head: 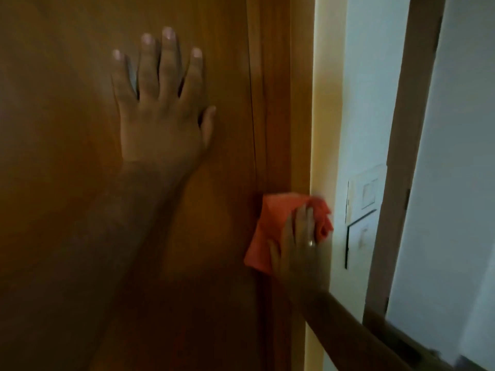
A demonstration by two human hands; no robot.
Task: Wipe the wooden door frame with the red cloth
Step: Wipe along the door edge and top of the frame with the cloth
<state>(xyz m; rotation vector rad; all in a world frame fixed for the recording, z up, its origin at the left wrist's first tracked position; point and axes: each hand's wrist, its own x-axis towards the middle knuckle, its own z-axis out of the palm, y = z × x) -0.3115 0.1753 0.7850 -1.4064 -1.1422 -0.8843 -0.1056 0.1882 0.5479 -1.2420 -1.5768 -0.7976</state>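
Note:
The wooden door frame point(278, 103) runs top to bottom just right of centre, between the brown door point(67, 183) and the pale wall. My right hand point(300, 253) presses the bunched red cloth point(270, 226) flat against the frame at lower centre-right; a ring shows on one finger. My left hand point(163, 103) lies flat on the door with fingers spread, well up and left of the cloth, holding nothing. The view is dim and slightly blurred.
A pale wall point(369, 89) stands right of the frame, with a light switch plate point(367, 196) close to the cloth. Further right are a second wooden upright point(409, 129) and a whitish panel point(460, 156).

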